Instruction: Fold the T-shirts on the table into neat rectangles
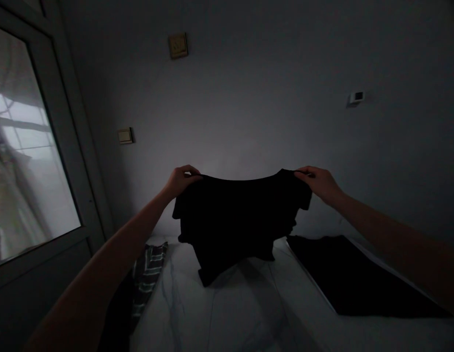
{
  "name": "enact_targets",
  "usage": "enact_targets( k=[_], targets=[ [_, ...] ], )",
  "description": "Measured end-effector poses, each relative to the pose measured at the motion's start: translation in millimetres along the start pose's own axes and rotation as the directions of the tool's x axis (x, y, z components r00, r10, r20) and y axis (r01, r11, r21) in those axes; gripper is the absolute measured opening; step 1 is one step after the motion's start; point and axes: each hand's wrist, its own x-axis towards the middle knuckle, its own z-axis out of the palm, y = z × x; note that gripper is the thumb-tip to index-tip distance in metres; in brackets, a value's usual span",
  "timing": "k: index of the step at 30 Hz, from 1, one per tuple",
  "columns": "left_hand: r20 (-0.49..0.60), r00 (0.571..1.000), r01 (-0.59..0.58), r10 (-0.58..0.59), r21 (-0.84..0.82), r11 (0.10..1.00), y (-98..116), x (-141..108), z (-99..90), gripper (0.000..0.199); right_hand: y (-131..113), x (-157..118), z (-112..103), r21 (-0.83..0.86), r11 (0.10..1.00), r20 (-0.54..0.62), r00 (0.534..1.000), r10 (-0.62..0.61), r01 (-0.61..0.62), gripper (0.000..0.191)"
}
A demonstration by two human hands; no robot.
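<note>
A black short-sleeved T-shirt [237, 215] hangs spread between my hands, above a pale marble-patterned surface [241, 313]. My left hand [182, 181] pinches it at the left shoulder, thumb and fingers pressed together. At the opposite shoulder, my right hand [316, 182] grips the cloth the same way. The fabric sags a little along its top edge, and its lower edge hangs uneven. Deep shadow hides any detail on the black cloth.
On the right lies a flat black piece [362, 278] with a pale edge. Dark cloth with light stripes [149, 274] lies at the left, partly behind my forearm. A grey wall [241, 98] stands behind, with a glazed door [65, 146] on the left.
</note>
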Motion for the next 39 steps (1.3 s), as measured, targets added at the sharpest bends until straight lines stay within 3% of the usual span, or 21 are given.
enact_targets(
  k=[3,7,12,16,18,21,23,26,28,30,33,36,39],
  targets=[
    [-0.054,0.998,0.01,-0.015,-0.089,0.996,5.2,-36.0,17.0,0.024,-6.9,-29.0,12.3,0.149,0.987,0.004,0.998,0.062,-0.062,0.029],
    [-0.141,0.989,0.021,-0.038,-0.118,0.993,3.1,-103.7,59.2,0.014,-24.9,-101.1,37.3,0.317,0.927,0.107,0.979,0.173,-0.199,0.03],
    [-0.04,0.998,0.046,-0.05,-0.1,0.994,-2.7,-177.6,121.4,0.003,-54.9,-201.6,69.6,0.292,0.921,0.369,0.919,0.139,-0.257,0.033],
    [0.052,0.997,0.068,-0.062,-0.12,0.99,-3.0,-196.7,144.0,0.007,-72.5,-241.8,88.6,0.189,0.932,0.488,0.853,0.184,-0.309,0.039],
    [0.117,0.992,0.056,-0.041,-0.124,0.991,-1.4,-197.4,144.1,0.009,-75.0,-247.9,93.6,0.155,0.941,0.51,0.84,0.184,-0.3,0.031],
    [0.251,0.968,0.035,0.001,-0.142,0.989,0.4,-196.2,135.5,0.012,-71.0,-247.3,93.2,0.163,0.964,0.485,0.868,0.107,-0.21,0.017],
    [0.335,0.942,0.044,0.005,-0.138,0.99,-0.3,-195.3,128.3,0.014,-66.1,-244.0,89.4,0.179,0.974,0.477,0.878,0.037,-0.138,0.024],
    [0.388,0.921,0.068,-0.023,-0.103,0.992,-5.0,-192.8,122.3,0.013,-59.6,-238.2,84.1,0.172,0.98,0.515,0.857,0.0,-0.103,0.025],
    [0.354,0.934,0.078,-0.047,-0.072,0.994,-11.5,-189.9,123.9,0.01,-55.6,-234.2,83.0,0.175,0.976,0.539,0.842,0.018,-0.132,0.018],
    [0.249,0.963,0.125,-0.107,-0.056,0.991,-20.9,-186.7,130.0,0.008,-50.3,-229.6,83.3,0.198,0.961,0.543,0.838,0.056,-0.193,0.014],
    [0.146,0.953,0.284,-0.266,-0.127,0.95,-35.5,-183.9,144.2,0.008,-38.6,-222.0,83.1,0.248,0.926,0.473,0.87,0.141,-0.285,0.02],
    [0.24,0.903,0.413,-0.357,-0.252,0.875,-40.2,-185.4,158.3,0.013,-26.5,-216.7,80.8,0.29,0.892,0.38,0.897,0.225,-0.346,0.028],
    [0.425,0.855,0.448,-0.297,-0.317,0.836,-31.2,-190.7,171.0,0.014,-21.1,-215.5,79.1,0.317,0.873,0.332,0.905,0.265,-0.372,0.033]
  ],
)
